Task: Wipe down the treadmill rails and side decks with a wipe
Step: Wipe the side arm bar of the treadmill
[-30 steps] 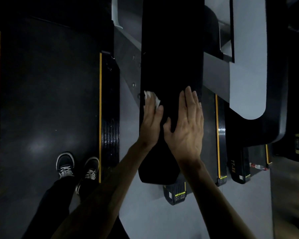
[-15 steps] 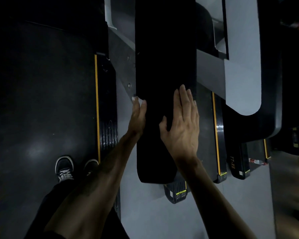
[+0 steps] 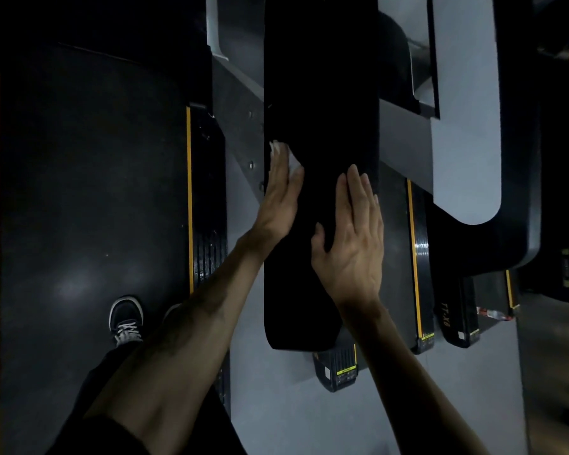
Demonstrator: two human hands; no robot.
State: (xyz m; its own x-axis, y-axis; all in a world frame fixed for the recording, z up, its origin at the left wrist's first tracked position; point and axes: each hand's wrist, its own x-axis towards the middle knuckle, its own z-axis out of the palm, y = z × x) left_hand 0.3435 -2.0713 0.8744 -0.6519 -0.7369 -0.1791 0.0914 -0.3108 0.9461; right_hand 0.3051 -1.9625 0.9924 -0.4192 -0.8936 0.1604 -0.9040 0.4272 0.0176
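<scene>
A wide black treadmill rail (image 3: 319, 93) runs from the top of the view down to the middle. My left hand (image 3: 281, 195) lies flat along the rail's left edge, fingers straight, pressing a white wipe (image 3: 284, 156) against it; the wipe shows past my fingertips. My right hand (image 3: 352, 234) rests flat on top of the rail, fingers straight and together, holding nothing. Below the rail, a black side deck (image 3: 209, 198) with a yellow stripe borders the treadmill belt (image 3: 89, 178) on the left.
My shoes (image 3: 127, 320) stand on the left belt. A second treadmill's side decks with yellow stripes (image 3: 419, 257) lie to the right, under a grey and black console arm (image 3: 467, 142). Grey floor (image 3: 286, 405) shows between the machines.
My left hand with the wipe slid off toward the rail's left side, then came back up onto its left edge, further along. My right hand stayed flat on the rail.
</scene>
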